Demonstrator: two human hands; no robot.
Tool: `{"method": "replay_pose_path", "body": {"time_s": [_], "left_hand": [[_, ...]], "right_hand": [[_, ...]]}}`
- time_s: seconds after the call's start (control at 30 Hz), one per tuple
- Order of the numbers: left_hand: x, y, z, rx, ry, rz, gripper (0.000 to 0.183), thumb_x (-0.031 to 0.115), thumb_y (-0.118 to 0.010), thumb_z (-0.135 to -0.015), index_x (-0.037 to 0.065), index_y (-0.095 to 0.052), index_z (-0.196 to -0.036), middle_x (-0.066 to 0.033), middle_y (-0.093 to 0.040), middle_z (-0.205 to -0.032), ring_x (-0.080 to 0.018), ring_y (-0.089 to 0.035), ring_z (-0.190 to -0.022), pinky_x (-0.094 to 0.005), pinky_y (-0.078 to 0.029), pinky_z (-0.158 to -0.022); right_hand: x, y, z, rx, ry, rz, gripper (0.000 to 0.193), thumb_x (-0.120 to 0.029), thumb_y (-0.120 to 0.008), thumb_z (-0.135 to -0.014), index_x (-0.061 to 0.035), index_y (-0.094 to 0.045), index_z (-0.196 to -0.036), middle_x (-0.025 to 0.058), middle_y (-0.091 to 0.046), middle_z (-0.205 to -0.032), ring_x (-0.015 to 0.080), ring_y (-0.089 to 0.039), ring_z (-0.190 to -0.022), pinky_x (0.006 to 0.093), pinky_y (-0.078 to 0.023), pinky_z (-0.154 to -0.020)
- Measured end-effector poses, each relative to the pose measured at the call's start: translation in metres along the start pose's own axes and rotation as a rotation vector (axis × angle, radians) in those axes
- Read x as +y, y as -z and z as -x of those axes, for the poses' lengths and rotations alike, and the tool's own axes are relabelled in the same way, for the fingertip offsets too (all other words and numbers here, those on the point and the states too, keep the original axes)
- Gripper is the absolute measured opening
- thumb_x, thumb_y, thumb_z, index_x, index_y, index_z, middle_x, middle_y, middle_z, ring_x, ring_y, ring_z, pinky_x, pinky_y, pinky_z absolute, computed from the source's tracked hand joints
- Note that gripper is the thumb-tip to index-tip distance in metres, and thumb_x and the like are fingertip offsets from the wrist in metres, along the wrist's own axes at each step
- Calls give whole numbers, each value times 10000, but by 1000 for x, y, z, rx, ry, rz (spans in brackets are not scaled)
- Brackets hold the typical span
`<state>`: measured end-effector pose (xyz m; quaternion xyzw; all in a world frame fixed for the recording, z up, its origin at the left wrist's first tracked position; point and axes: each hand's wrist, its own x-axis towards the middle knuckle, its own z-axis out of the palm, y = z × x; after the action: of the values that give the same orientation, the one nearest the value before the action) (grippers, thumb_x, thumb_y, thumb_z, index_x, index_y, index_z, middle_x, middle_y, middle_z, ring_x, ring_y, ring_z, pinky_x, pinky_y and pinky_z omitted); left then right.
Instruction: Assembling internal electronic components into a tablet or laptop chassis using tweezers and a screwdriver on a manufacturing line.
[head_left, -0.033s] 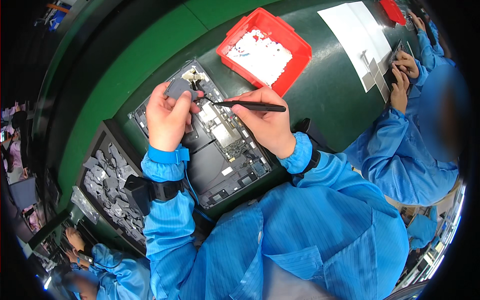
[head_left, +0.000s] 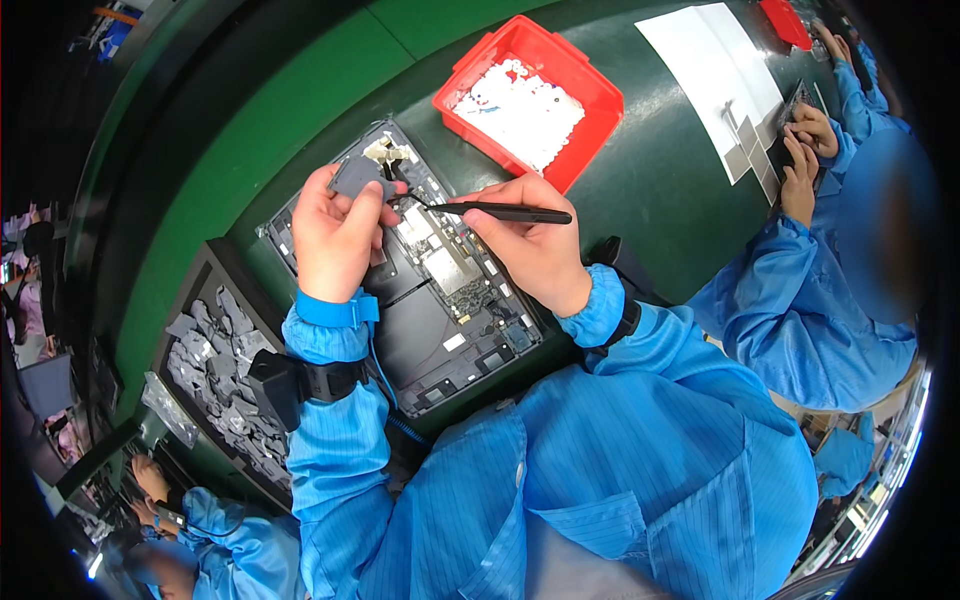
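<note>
An opened laptop-like device (head_left: 410,330) lies tilted on the green bench, its circuit board (head_left: 450,268) and inner parts bare. Above its upper part, my left hand (head_left: 340,235) pinches a thin, dark grey flat piece (head_left: 358,178) between thumb and fingers. My right hand (head_left: 530,240) grips black tweezers (head_left: 515,212) like a pen. The curved tips of the tweezers reach left to just beside my left fingertips; whether they touch the grey piece I cannot tell. My hands cover part of the device's upper area.
Beyond the device stands a red bin (head_left: 590,95) of small white pieces. A black tray (head_left: 200,270) heaped with grey pieces is at the left, a clear plastic bag (head_left: 170,408) beside it. White sheets (head_left: 700,70) lie at the far right. Co-workers in blue sit on both sides.
</note>
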<state>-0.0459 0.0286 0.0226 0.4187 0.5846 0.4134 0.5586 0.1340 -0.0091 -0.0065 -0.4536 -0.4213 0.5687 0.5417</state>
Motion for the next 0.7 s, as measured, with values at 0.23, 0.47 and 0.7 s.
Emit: {"method": "replay_pose_path", "body": {"time_s": [0.23, 0.47, 0.7], "left_hand": [[-24, -9, -9, 90, -186, -11, 238, 18, -587, -835, -41, -477, -1038, -112, -651, -837, -76, -577, -629, -191, -455, -504], [-22, -9, -8, 174, -314, -372, 256, 25, -613, -822, -37, -468, -1024, -103, -644, -746, -78, -580, -618, -203, -452, -504], [-22, -8, -6, 201, -324, -347, 293, 46, -629, -818, -38, -461, -1042, -107, -637, -699, -82, -570, -583, -217, -449, -491]], "right_hand": [[13, -4, -5, 83, 77, 46, 134, 21, -664, -758, 27, -588, -868, 82, -634, -864, 102, -598, -824, 237, -499, -729], [12, -8, -5, 114, 42, 41, 139, 31, -654, -769, 34, -548, -859, 109, -629, -866, 123, -616, -785, 254, -527, -693], [9, -11, -3, 117, 59, 61, 142, 64, -628, -775, 43, -514, -856, 125, -630, -885, 152, -626, -812, 288, -557, -725]]}}
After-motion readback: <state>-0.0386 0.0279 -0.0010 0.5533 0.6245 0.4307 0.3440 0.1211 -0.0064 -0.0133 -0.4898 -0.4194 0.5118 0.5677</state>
